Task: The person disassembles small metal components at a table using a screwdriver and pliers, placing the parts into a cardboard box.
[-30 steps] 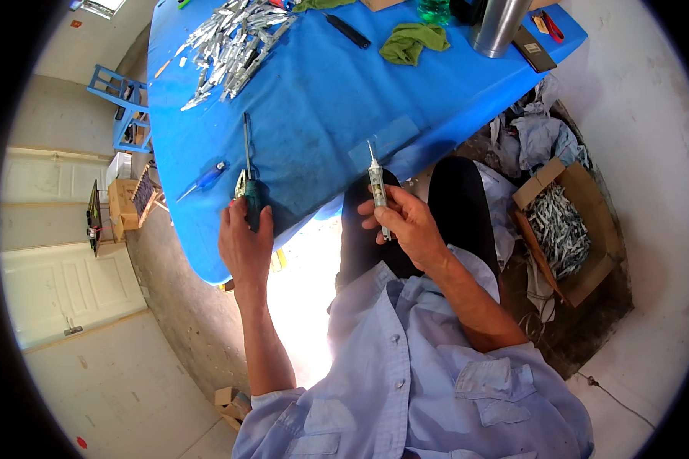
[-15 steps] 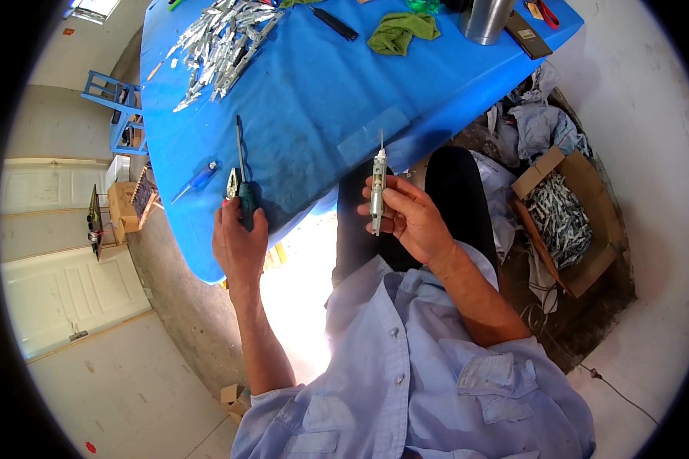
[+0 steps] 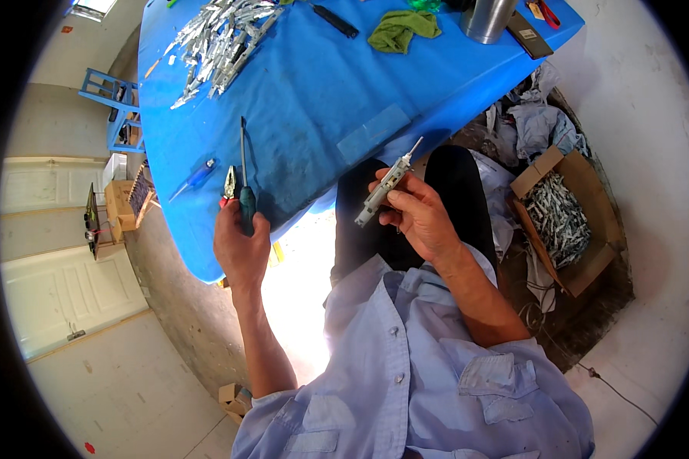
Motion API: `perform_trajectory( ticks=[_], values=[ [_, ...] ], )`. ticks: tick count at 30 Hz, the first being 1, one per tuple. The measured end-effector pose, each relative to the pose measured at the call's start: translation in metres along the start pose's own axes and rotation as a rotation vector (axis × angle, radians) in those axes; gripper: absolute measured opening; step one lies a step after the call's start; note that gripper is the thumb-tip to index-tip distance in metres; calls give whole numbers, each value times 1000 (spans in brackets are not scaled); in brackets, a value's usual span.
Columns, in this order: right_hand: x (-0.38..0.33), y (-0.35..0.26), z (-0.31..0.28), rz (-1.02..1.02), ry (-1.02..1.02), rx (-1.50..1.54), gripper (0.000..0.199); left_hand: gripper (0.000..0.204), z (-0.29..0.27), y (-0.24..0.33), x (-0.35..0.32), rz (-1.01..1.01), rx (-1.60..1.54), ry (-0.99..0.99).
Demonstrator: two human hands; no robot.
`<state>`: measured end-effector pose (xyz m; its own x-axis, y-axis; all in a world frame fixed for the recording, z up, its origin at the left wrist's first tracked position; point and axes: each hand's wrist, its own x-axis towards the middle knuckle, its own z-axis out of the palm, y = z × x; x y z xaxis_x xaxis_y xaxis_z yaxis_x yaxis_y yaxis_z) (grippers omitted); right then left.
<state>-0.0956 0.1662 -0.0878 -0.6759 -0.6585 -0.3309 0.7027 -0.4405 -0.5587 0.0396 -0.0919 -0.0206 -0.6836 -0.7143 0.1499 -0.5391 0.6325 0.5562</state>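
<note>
Left hand (image 3: 241, 243) extended, fingers seemingly around screwdriver (image 3: 246, 203); right hand (image 3: 427, 223) angled leftward, fingers pinching metal part (image 3: 381, 193)

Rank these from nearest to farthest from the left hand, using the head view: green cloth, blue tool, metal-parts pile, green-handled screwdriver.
From the left hand:
1. Green-handled screwdriver: handle touching the hand.
2. Blue tool: ahead, to the left.
3. Metal-parts pile: farther ahead.
4. Green cloth: far ahead, to the right.

Metal piece (image 3: 382, 191) in right hand (image 3: 426, 223): near-upright earlier, now tilted, thin tip (image 3: 416, 147) leaning right.
</note>
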Motion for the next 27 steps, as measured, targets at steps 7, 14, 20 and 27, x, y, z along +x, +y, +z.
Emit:
perform_trajectory(
  ticks=[7,14,20,27],
  values=[
    [2,2,6,-36,9,4,31,45,-15,3,-9,-184,-370,-77],
    [4,3,11,-82,140,-3,29,45,-35,31,-46,-201,-544,-146],
    [10,3,18,-150,184,35,29,34,-56,40,-72,-28,-429,-250],
    [21,8,24,-208,208,60,29,31,-56,35,-82,191,-259,-217]
  ],
)
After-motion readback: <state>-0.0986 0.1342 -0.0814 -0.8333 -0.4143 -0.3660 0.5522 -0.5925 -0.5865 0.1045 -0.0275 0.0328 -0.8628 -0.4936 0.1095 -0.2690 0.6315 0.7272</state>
